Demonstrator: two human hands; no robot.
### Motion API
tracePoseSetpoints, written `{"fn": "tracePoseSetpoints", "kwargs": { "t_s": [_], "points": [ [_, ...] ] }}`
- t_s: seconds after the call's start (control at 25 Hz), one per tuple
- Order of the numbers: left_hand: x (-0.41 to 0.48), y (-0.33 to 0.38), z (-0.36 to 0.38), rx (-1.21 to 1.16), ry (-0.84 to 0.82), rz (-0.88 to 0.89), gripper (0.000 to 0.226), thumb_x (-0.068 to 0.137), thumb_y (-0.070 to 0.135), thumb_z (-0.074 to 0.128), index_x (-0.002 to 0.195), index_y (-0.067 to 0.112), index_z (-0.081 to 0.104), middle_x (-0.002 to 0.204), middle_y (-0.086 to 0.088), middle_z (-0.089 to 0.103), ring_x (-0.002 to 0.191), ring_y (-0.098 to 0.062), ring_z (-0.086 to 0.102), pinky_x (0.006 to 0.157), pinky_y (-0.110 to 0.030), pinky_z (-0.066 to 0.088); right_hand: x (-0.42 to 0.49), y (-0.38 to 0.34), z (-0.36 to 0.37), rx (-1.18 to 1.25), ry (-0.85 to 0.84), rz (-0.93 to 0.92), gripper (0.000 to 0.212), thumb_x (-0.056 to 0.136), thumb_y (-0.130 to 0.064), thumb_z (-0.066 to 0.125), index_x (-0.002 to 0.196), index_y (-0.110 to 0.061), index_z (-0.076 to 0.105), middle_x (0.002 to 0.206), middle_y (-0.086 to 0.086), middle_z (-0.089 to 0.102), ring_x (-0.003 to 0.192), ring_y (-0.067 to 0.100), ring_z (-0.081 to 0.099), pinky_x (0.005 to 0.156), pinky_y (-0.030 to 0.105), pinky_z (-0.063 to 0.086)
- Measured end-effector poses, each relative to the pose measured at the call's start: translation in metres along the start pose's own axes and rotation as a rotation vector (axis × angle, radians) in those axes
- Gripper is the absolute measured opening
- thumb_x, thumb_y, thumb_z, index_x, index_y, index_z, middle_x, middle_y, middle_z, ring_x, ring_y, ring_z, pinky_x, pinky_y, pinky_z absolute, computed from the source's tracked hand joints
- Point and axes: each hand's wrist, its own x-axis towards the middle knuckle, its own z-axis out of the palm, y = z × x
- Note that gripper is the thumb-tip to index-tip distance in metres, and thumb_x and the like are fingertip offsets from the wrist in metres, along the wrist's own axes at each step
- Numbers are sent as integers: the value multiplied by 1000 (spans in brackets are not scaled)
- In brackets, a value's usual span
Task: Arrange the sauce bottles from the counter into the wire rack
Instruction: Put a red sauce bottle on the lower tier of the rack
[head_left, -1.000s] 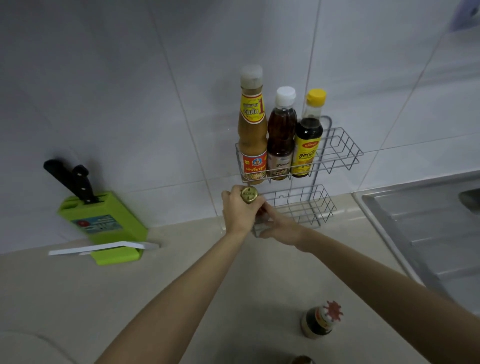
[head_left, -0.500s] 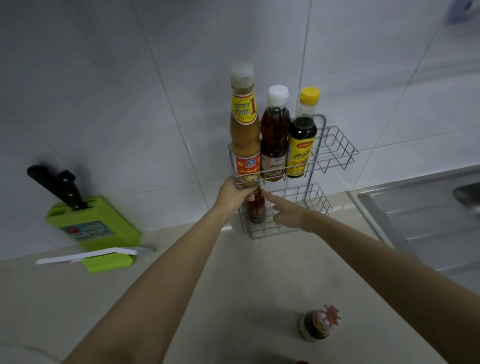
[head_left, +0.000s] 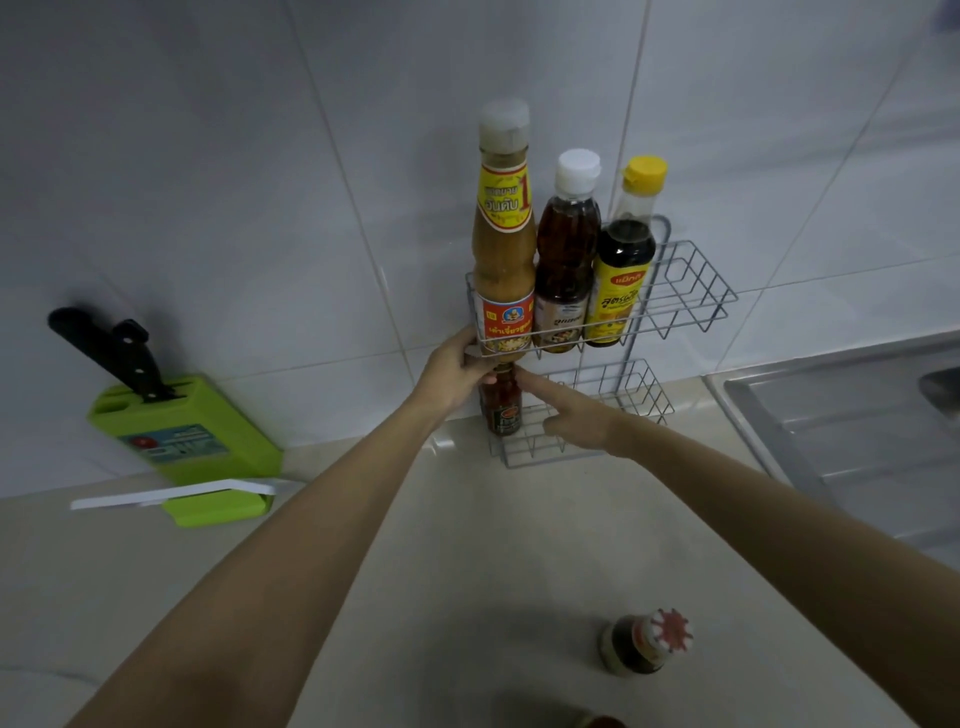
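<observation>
A two-tier wire rack (head_left: 691, 291) stands against the tiled wall. Its upper shelf holds three bottles: a tall tan sauce bottle (head_left: 503, 244), a brown bottle with a white cap (head_left: 565, 254) and a dark bottle with a yellow cap (head_left: 623, 265). A small red chilli sauce bottle (head_left: 502, 405) stands upright at the left end of the lower shelf. My left hand (head_left: 452, 371) grips its neck just under the upper shelf. My right hand (head_left: 569, 410) rests beside it, index finger touching the bottle's shoulder. A dark bottle with a red star-shaped cap (head_left: 647, 642) stands on the counter (head_left: 467, 561) near me.
A green knife block (head_left: 182, 431) with black-handled knives (head_left: 111, 351) sits at the left by the wall, a white flat piece (head_left: 171, 493) at its foot. A steel sink (head_left: 852, 415) lies to the right. Another bottle top (head_left: 597, 721) peeks in at the bottom edge.
The small red bottle went from in front of the rack, held by both hands, into the lower shelf's left end. My right hand loosened to a pointing touch; my left still holds the neck.
</observation>
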Motion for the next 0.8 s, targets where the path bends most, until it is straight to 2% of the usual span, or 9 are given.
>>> {"fn": "tracePoseSetpoints", "kwargs": {
  "t_s": [0.12, 0.28, 0.4, 0.52, 0.64, 0.72, 0.8],
  "points": [
    [7, 3, 0, 8, -11, -52, 49, 89, 17, 67, 135, 12, 50, 131, -13, 59, 93, -20, 65, 66, -16, 56, 1, 2, 4, 21, 18, -7, 93, 81, 22, 40, 153, -25, 4, 161, 1, 12, 149, 17, 13, 117, 31, 17],
    [10, 3, 0, 53, 8, -65, 53, 86, 22, 70, 135, 14, 51, 133, -10, 59, 106, -25, 63, 69, -19, 52, 5, 3, 7, 13, 52, -3, 93, 81, 19, 44, 153, -26, 6, 161, 1, 16, 148, 20, 17, 118, 34, 21],
    [5, -3, 1, 69, 2, -32, 52, 86, 20, 70, 134, 14, 50, 131, -12, 60, 100, -23, 61, 71, -22, 53, 3, 5, 9, -3, 48, -14, 89, 85, 14, 49, 153, -24, 5, 161, 2, 16, 148, 18, 16, 116, 28, 18],
    [5, -2, 0, 131, -31, -37, 51, 88, 18, 66, 135, 16, 48, 132, -11, 59, 103, -24, 60, 76, -26, 54, 1, 2, 9, -33, 23, -21, 87, 87, 10, 51, 153, -22, 5, 161, 3, 16, 148, 18, 16, 111, 24, 17],
    [-1, -4, -2, 224, -10, -97, 57, 89, 17, 65, 141, 12, 41, 142, -12, 51, 119, -31, 57, 99, -42, 50, -7, 3, 11, -52, 52, 16, 80, 88, 6, 52, 153, -19, 13, 159, 5, 22, 146, 21, 21, 115, 31, 20],
    [-12, -8, -2, 319, 28, -141, 56, 90, 16, 62, 141, 6, 41, 145, -13, 47, 126, -31, 52, 105, -39, 43, -16, 7, 14, -103, 90, 33, 71, 90, 0, 53, 151, -17, 21, 157, 6, 28, 144, 23, 27, 112, 29, 24],
    [-31, -10, -1, 435, 68, -119, 45, 91, 15, 60, 133, 3, 50, 139, -15, 52, 123, -29, 53, 102, -34, 43, -34, 13, 15, -152, 138, 23, 59, 92, -4, 53, 146, -14, 34, 153, 6, 36, 140, 22, 34, 105, 24, 27]
  ]
}}
